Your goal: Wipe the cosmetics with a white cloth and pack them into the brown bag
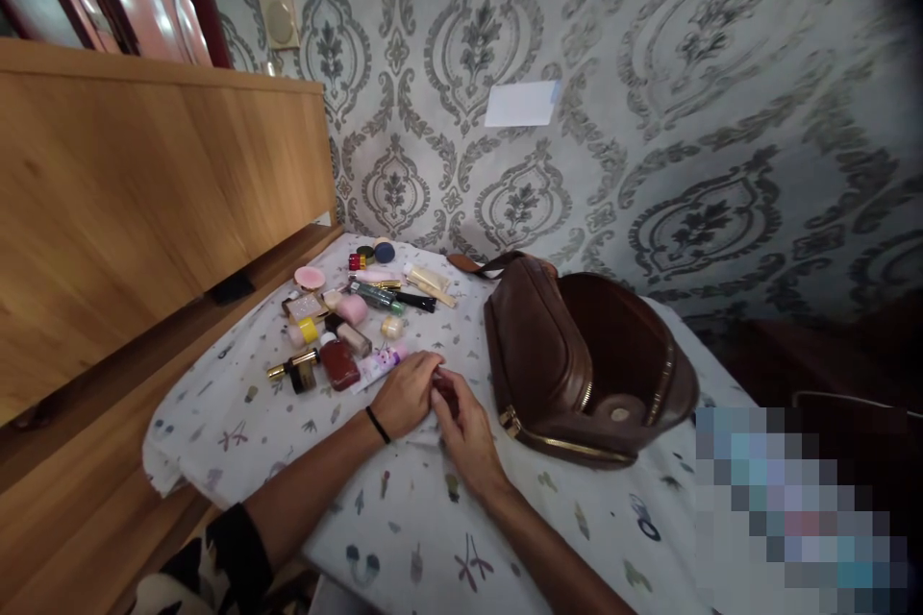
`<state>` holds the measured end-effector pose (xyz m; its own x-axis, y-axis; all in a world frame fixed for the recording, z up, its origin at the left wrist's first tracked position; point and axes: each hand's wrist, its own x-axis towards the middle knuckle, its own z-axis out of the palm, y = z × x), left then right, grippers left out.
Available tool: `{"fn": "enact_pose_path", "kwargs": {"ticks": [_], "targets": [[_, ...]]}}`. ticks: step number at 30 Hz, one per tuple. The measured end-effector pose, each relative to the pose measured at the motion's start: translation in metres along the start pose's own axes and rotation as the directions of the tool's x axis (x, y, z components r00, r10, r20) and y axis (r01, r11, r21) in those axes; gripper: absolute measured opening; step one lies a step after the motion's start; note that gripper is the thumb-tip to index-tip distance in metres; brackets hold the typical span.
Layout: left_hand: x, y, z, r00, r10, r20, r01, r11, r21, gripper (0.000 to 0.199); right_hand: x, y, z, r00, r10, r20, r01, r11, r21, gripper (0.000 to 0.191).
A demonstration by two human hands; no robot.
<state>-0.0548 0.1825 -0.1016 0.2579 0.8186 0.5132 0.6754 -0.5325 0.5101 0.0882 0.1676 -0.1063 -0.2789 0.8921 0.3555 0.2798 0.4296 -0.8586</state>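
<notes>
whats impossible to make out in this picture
Whether the left grip or right grip holds anything: head view, the grips themselves cover it.
Depths of the brown bag: head view, shadow.
Lettering on the lilac tube: head view, too small, blurred.
Whatever lies under the pixelated patch: head view, masked.

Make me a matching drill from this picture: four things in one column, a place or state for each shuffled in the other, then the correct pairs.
Things
1. brown bag
2. left hand
3. dark red container
4. white sheet

Places and states
A. up on the patterned wall
B. among the small cosmetics
C. unzipped and gaping open
D. has a black band around its wrist

Right pairs
1-C
2-D
3-B
4-A
</notes>
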Motion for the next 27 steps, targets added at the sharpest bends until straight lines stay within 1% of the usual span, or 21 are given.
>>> {"fn": "enact_pose_path", "kwargs": {"ticks": [2,9,14,16,17,19,20,22,23,24,25,27], "targets": [[0.001,0.001,-0.001,1.0,0.011,-0.018,-0.011,1.0,0.002,0.034,0.0,0.001,-0.002,0.999,0.034,0.005,-0.034,0.999,0.011,0.034],[0.006,0.005,-0.017,0.997,0.058,-0.06,-0.054,0.996,0.068,0.021,0.003,-0.005,-0.003,0.999,0.04,0.028,-0.04,0.999,0.006,0.034],[0.006,0.011,-0.026,0.987,0.075,-0.141,-0.061,0.993,0.104,0.019,0.002,-0.006,-0.002,0.997,0.069,0.036,-0.07,0.997,0.029,0.033],[0.008,0.012,-0.036,0.979,0.067,-0.193,-0.044,0.992,0.122,0.02,0.002,-0.004,-0.002,0.996,0.079,0.031,-0.08,0.996,0.038,0.033],[0.01,0.011,-0.044,0.974,0.052,-0.221,-0.021,0.99,0.143,0.02,0.002,-0.003,-0.003,0.996,0.081,0.027,-0.083,0.996,0.044,0.032],[0.019,0.0,-0.07,0.965,-0.006,-0.264,0.062,0.976,0.207,0.02,0.001,-0.001,-0.003,0.997,0.078,0.023,-0.079,0.995,0.06,0.031],[0.026,-0.009,-0.086,0.965,-0.055,-0.255,0.119,0.963,0.243,0.021,0.001,-0.001,-0.004,0.997,0.074,0.024,-0.075,0.995,0.066,0.03],[0.043,-0.035,-0.122,0.964,-0.193,-0.181,0.243,0.918,0.315,0.025,0.001,0.0,-0.005,0.997,0.069,0.025,-0.071,0.995,0.074,0.028],[0.052,-0.05,-0.139,0.946,-0.295,-0.138,0.325,0.859,0.395,0.028,0.001,0.0,-0.006,0.997,0.068,0.023,-0.07,0.995,0.074,0.028],[0.06,-0.066,-0.154,0.905,-0.415,-0.093,0.401,0.759,0.513,0.033,0.001,-0.001,-0.006,0.998,0.068,0.02,-0.069,0.995,0.075,0.027],[0.068,-0.083,-0.167,0.842,-0.535,-0.073,0.458,0.636,0.621,0.04,0.001,-0.001,-0.007,0.998,0.067,0.018,-0.068,0.995,0.074,0.027],[0.077,-0.113,-0.184,0.781,-0.621,-0.066,0.498,0.556,0.666,0.054,0.001,-0.003,-0.008,0.998,0.059,0.015,-0.06,0.996,0.068,0.026]]}}
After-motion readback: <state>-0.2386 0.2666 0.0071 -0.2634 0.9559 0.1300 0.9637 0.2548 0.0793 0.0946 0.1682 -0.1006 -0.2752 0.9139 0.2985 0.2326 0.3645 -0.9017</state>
